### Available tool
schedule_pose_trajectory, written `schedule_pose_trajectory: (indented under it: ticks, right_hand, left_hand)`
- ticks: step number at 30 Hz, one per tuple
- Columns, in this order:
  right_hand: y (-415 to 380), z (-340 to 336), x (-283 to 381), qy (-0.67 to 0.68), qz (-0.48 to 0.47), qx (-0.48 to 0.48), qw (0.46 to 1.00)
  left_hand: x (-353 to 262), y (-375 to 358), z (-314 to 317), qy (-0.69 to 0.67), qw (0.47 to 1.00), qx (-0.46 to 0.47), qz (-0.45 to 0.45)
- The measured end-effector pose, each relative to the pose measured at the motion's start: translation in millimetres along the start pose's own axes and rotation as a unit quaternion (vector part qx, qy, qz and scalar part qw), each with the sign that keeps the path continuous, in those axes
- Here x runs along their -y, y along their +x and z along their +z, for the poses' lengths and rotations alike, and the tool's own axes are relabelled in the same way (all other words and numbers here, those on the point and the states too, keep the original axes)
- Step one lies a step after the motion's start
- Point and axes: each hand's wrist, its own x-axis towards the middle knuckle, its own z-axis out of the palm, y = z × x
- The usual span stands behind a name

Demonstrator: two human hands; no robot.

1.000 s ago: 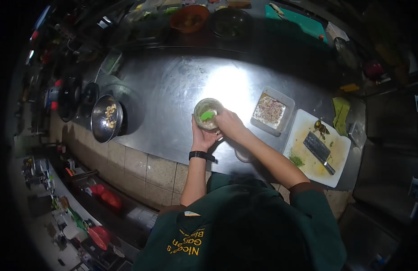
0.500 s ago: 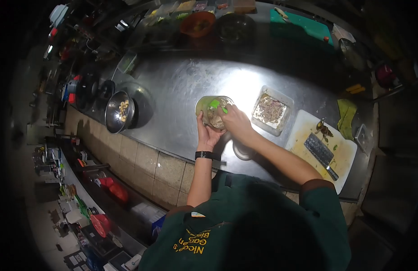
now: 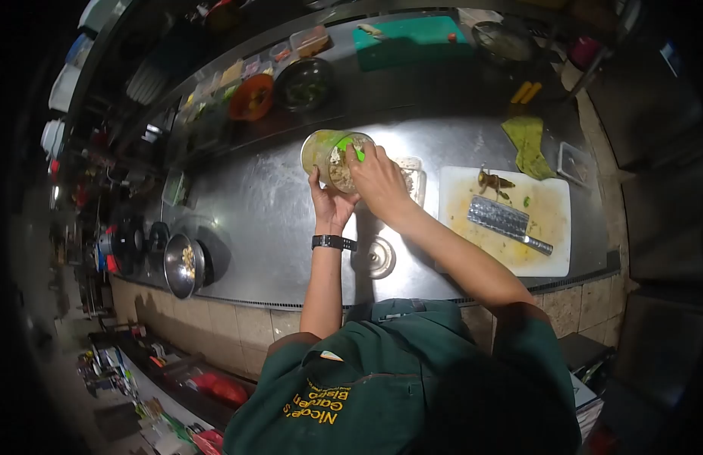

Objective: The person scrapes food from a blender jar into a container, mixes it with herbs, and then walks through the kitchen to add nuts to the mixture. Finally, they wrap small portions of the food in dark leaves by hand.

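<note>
My left hand (image 3: 333,205) grips a round metal canister (image 3: 315,155) from its near side, thumb along the wall. The canister is tilted with its mouth towards the right. A pale, crumbly mixture (image 3: 341,176) shows inside it. At the mouth, my right hand (image 3: 382,180) is closed on a bright green spatula (image 3: 344,142); part of the tool is hidden by the fingers and the mixture. Just beyond the right hand lies a clear rectangular tub (image 3: 421,186), partly covered by that hand. A round metal lid (image 3: 378,259) rests on the steel table near my wrists.
To the right, a cleaver (image 3: 499,216) lies on a white cutting board (image 3: 457,246), beside a yellow-green cloth (image 3: 527,144). A steel bowl (image 3: 177,277) sits at the table's left edge. Farther back are an orange bowl (image 3: 249,97), a dark bowl (image 3: 304,83) and a green board (image 3: 412,49).
The view has turned and shifted. Both hands and the canister have moved farther over the table, towards the tub, which my right hand now partly hides. The lid has come into fuller view.
</note>
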Motion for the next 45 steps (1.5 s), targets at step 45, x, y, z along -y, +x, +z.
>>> schedule_pose_trajectory:
  ticks: [45]
  right_hand:
    - [-102.8, 52.4, -110.7, 0.245, 0.244, 0.106, 0.932]
  left_hand:
    - [35.2, 61.3, -61.9, 0.209, 0.97, 0.015, -0.122]
